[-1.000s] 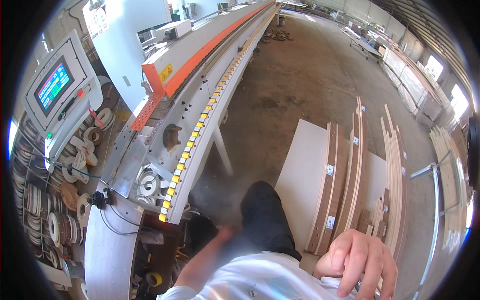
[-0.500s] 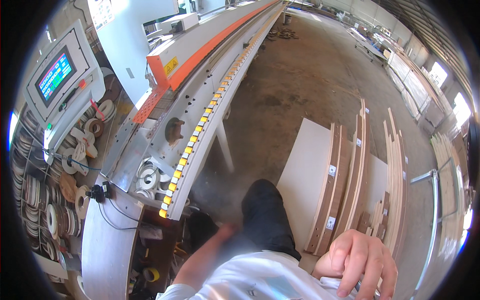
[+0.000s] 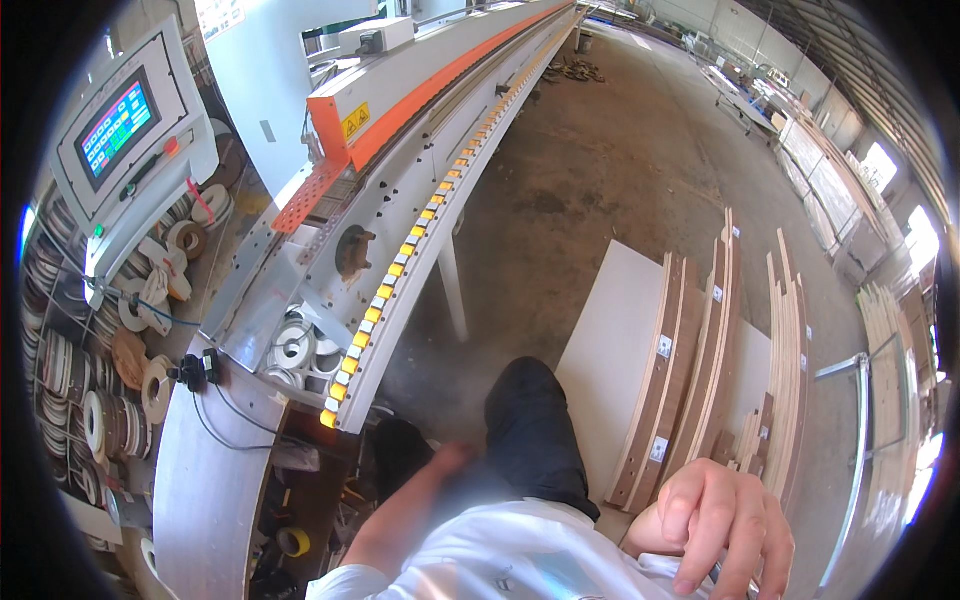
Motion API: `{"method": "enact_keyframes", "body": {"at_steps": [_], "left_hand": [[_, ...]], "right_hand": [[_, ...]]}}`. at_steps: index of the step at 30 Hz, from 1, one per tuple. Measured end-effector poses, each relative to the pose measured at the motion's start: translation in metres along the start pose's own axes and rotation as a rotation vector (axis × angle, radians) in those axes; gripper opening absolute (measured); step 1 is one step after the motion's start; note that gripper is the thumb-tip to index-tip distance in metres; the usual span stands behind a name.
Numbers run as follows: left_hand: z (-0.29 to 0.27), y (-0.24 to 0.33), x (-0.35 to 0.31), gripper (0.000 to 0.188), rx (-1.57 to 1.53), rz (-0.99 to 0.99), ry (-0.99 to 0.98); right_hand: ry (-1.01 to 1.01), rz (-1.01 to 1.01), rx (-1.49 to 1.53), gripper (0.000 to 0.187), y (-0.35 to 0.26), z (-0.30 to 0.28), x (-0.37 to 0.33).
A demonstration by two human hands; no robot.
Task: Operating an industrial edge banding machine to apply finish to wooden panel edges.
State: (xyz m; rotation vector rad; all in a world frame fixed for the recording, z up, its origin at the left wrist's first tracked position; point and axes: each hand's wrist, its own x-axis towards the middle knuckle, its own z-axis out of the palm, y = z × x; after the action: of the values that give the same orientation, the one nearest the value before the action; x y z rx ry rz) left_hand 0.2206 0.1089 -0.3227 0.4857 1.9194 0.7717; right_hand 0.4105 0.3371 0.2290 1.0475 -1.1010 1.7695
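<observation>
My right hand (image 3: pixel 722 525) is raised in front of my white shirt at the lower right. Its fingers hang loosely bent and apart, and nothing shows between them. My left hand (image 3: pixel 455 458) is low beside my dark trouser leg (image 3: pixel 535 430), close to the thigh; its fingers are blurred. Nearest to the left arm is the end of a long machine with a roller rail (image 3: pixel 385 292) of yellow and white rollers. Boards with brown and pale edges (image 3: pixel 660 380) stand in stacks beyond my right hand.
A control panel with a lit screen (image 3: pixel 118 128) is at the left, above many rolls of edging tape (image 3: pixel 105 425). An orange guard (image 3: pixel 330 135) runs along the machine. A metal frame (image 3: pixel 865 440) stands at the right, and a roll of yellow tape (image 3: pixel 294 542) lies low on a shelf.
The view has shifted slightly, so the machine and panel sit a little differently in the picture. Both hands keep nearly the same place and pose.
</observation>
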Motion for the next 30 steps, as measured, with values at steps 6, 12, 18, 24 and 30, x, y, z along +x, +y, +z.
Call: {"method": "enact_keyframes", "body": {"at_steps": [6, 12, 18, 24, 30], "left_hand": [[-0.001, -0.004, 0.005, 0.034, 0.022, 0.089, -0.005], [-0.001, -0.002, 0.003, 0.034, -0.005, 0.083, 0.009], [-0.001, 0.002, 0.001, 0.033, -0.009, 0.068, 0.009], [-0.002, 0.002, -0.001, 0.034, -0.057, 0.097, 0.015], [0.0, -0.009, 0.005, 0.034, -0.045, 0.071, 0.016]], "right_hand": [[0.018, -0.014, -0.011, 0.012, 0.001, 0.006, 0.004], [-0.136, 0.018, 0.027, 0.015, 0.001, -0.009, 0.01], [-0.249, 0.047, 0.023, 0.021, -0.002, -0.009, 0.014], [-0.021, -0.029, -0.022, 0.013, 0.001, 0.011, 0.008], [-0.03, -0.014, -0.02, 0.014, 0.001, 0.012, 0.007]]}}
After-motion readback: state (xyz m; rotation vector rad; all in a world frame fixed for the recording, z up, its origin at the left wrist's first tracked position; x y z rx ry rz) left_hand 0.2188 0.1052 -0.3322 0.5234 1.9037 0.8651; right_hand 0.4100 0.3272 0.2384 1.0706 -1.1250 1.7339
